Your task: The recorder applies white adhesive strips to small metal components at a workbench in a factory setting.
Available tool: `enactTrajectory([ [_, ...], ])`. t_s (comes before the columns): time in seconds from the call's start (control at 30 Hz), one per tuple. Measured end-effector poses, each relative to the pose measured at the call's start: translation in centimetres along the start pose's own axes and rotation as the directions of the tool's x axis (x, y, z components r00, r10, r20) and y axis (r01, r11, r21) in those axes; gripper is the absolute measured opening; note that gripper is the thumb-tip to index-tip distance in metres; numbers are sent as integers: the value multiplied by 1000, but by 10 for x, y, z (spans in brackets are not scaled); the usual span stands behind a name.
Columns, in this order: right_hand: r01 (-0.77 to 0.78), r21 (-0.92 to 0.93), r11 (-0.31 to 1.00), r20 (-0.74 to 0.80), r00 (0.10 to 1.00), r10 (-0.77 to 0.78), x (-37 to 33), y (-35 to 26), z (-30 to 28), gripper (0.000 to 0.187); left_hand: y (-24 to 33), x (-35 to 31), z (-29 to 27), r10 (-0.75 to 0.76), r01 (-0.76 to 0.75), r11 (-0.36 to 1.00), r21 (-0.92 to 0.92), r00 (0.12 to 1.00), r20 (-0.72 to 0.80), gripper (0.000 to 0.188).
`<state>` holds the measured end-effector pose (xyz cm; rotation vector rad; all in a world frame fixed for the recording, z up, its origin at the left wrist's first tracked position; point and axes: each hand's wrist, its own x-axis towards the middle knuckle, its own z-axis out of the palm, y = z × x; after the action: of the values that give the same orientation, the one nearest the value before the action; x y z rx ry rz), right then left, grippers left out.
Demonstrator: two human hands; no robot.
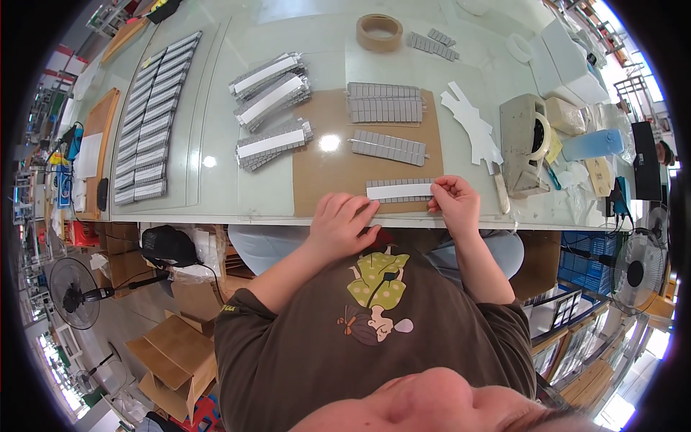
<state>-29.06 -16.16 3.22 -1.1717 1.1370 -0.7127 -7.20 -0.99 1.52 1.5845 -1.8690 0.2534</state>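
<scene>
A grey segmented strip lies near the table's front edge, with a white paper-like strip (400, 191) along its top. My right hand (458, 205) pinches the right end of the white strip between thumb and fingers. At the other end rests my left hand (341, 219), fingers stretched out and their tips touching or close to the left end. Beyond them is a single bare grey segmented piece (389, 147), and behind that a stack of similar grey pieces (385, 103). Several grey pieces topped with white strips (272, 144) are piled to the left.
A brown sheet (317, 173) covers part of the glass-topped table. Loose white strips (471, 126) and a knife-like tool (502, 191) lie to the right, beside a tape dispenser (524, 144). A tape roll (379, 33) stands far back; long rows of finished-looking strips (155, 119) lie far left.
</scene>
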Motion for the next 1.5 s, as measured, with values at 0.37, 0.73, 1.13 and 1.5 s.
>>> enactTrajectory([
  [0.37, 17, -14, 1000, -3, 1000, -17, 1, 4, 0, 11, 0, 0, 0, 1, -1, 1000, -6, 1000, -1, 40],
  [0.73, -2, -28, 1000, -12, 1000, 2, 0, 2, 1, 12, 1, 2, -2, 1, -1, 1000, -15, 1000, 16, 40],
  [1.13, 63, -21, 998, -82, 995, -64, -7, 7, -26, 13, 2, 4, -1, -9, 9, 1000, -18, 1000, 16, 41],
  [1.5, 606, -755, 251, 328, 680, -656, -24, -9, -47, 39, 1, -3, 1, 20, -19, 998, 57, 1000, -19, 42],
])
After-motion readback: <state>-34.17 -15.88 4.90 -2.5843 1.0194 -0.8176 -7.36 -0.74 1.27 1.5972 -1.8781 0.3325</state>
